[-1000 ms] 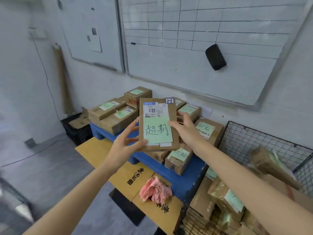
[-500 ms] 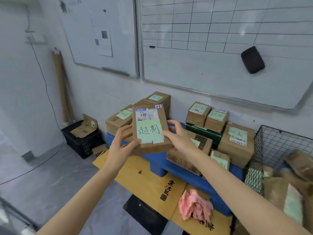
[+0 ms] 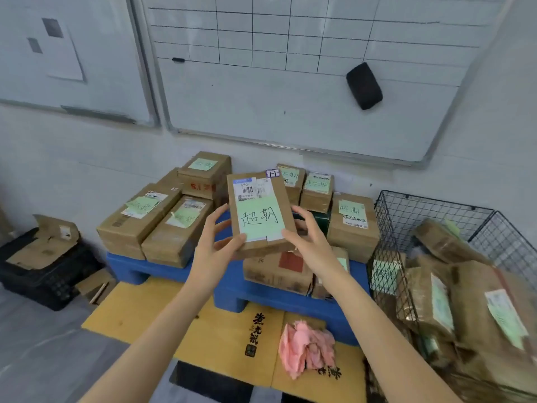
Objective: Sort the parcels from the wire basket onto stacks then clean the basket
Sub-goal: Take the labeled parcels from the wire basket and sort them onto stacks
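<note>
Sorting part done: stacks [image 3: 162, 225] on blue platform [image 3: 162, 270]. Flat parcel [image 3: 258, 213] above it, left hand [image 3: 215, 247] and right hand [image 3: 309, 242] curled round lower edges. Wire basket [image 3: 406, 216], right, holds many parcels [image 3: 476, 301]. Pink cloth [image 3: 305, 347] near, idle; cleaning pending.

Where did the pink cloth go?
In the head view, the pink cloth lies crumpled on the yellow cardboard, low and right of centre, just in front of the blue platform, left of the wire basket.

white wall [image 3: 72, 158] with a plain whiteboard [image 3: 116, 68] and a gridded whiteboard [image 3: 261, 106] carrying a black eraser [image 3: 364, 85], grey floor [image 3: 37, 359], black crate [image 3: 40, 286] at left, blue platform [image 3: 125, 264] by the wall, yellow cardboard [image 3: 220, 338] on floor.
</note>
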{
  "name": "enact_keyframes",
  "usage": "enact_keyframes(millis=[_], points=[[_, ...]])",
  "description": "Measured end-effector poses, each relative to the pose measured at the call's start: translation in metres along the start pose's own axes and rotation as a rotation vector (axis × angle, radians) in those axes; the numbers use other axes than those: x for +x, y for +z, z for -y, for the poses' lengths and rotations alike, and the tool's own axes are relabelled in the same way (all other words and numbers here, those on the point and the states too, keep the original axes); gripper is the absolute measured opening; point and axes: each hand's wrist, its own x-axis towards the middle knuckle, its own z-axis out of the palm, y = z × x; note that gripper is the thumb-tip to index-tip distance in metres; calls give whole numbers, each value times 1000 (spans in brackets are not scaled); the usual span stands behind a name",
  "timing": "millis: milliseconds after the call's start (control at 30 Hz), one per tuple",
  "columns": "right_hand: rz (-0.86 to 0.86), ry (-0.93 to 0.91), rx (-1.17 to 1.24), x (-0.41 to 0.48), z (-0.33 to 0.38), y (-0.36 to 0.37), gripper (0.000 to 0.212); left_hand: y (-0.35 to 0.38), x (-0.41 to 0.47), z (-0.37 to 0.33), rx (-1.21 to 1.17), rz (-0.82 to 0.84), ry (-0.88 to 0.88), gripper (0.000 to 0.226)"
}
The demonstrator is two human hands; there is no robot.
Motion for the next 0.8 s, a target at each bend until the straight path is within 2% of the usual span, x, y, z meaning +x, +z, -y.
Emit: enact_keyframes(millis=[133, 300, 533, 800], points=[[-60, 9, 51, 18, -11, -29, 46, 28, 34, 1, -22, 100, -4, 61], [-226, 28, 76, 48, -14, -64, 43, 69, 90, 1, 1, 226, 15, 60], [-394, 35, 73, 88, -31, -115, 41, 130, 150, 6, 70, 312, 41, 59], [-539, 154, 115, 107, -66, -150, 37, 157, 189, 31, 344, 335, 178, 68]])
